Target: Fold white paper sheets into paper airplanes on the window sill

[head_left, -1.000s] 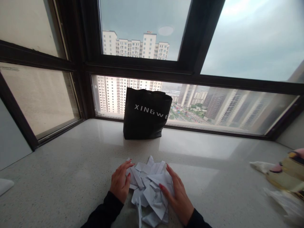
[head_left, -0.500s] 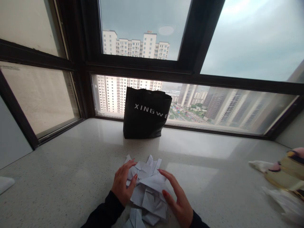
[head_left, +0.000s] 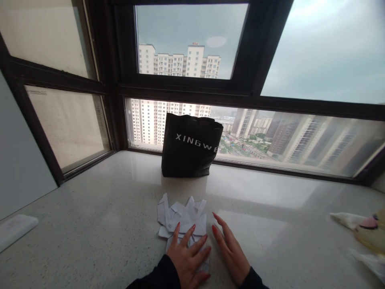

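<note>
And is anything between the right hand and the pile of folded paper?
Partly: the left hand, spread over the near part of the pile of folded paper, reaches its right edge, in the way of the right hand there. By the pile's far part, nothing visible stands in the gap.

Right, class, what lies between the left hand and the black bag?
In the head view, going from the left hand toward the black bag: first the far part of the white paper pile, then a strip of pale counter.
</note>
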`<state>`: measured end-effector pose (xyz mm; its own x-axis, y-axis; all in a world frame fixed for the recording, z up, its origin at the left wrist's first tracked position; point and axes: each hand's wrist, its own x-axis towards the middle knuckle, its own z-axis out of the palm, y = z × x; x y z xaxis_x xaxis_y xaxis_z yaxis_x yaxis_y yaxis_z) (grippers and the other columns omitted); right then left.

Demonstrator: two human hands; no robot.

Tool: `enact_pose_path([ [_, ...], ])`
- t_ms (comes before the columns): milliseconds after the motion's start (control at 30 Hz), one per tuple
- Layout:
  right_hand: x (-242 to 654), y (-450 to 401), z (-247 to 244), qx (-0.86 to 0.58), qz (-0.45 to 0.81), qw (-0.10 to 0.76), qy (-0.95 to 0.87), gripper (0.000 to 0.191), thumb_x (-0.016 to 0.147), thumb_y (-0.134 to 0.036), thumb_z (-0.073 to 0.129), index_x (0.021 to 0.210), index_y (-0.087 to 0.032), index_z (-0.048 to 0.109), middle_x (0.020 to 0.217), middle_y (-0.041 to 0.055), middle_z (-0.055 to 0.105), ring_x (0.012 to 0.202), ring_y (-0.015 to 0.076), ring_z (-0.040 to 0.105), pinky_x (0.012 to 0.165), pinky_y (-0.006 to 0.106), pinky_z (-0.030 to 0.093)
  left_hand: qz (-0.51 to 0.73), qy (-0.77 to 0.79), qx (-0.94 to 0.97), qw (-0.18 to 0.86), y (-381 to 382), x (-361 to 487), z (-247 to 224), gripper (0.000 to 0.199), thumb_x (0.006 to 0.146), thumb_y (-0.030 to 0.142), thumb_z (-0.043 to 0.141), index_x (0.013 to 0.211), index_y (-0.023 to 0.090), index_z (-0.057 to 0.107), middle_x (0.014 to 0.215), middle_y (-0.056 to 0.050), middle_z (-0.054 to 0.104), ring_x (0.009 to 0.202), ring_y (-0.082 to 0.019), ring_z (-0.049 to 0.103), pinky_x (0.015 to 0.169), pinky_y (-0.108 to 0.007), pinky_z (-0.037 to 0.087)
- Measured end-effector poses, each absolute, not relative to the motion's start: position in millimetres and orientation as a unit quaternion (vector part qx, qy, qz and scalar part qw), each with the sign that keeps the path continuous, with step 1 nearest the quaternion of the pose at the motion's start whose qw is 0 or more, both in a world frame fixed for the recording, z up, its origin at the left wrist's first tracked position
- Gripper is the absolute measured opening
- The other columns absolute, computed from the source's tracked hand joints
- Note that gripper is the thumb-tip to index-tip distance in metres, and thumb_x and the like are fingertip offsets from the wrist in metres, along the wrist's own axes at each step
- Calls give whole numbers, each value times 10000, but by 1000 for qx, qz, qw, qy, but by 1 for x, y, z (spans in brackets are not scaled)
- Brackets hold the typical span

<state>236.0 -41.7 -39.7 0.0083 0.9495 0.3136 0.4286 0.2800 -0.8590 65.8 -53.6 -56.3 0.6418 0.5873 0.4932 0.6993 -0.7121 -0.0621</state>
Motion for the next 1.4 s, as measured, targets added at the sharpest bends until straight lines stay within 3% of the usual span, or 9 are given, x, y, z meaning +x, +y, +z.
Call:
enact_pose_path([
  [467,235,-42,-40,-557,265,407,-674,480,783,-394,364,1186,-134,370,1224,121,422,1142,225,348,956,414,258,-147,-444,-873,140,-39,-18,-41,472,747,585,272,1153,374,387,1235,34,434,1126,-293,303,888,-572,84],
  [800,233,-42,-41,-560,247,424,-668,433,773,-376,405,1151,-167,427,1181,100,481,1104,226,406,927,393,312,-103,-486,-857,135,-31,-40,-37,477,738,606,243,1126,387,414,1239,47,427,1126,-287,323,876,-576,151],
  [933,233,-42,-42,-559,229,419,-678,421,765,-371,420,1133,-169,450,1157,100,505,1088,233,424,916,402,324,-115,-472,-860,160,-27,-37,-32,506,705,632,284,1078,353,481,1209,10,465,1123,-292,328,895,-575,96],
  [1033,233,-43,-40,-550,219,424,-686,400,763,-353,437,1124,-183,464,1141,90,521,1070,225,447,900,378,353,-152,-430,-870,188,-28,-25,-32,564,684,646,309,1100,303,477,1197,-21,471,1149,-262,295,948,-501,40],
  [1200,232,-44,-38,-532,218,416,-705,390,765,-343,448,1124,-193,469,1146,74,523,1067,206,453,893,338,371,-162,-417,-870,207,-29,-4,-47,530,736,597,279,1108,274,477,1212,-10,458,1141,-250,307,960,-479,-42],
  [1400,233,-45,-41,-517,215,384,-734,396,779,-334,442,1147,-189,443,1153,83,514,1061,196,459,893,323,376,-96,-442,-874,176,-15,-22,-72,418,836,396,242,1212,249,349,1243,-22,424,1119,-256,357,921,-531,158],
])
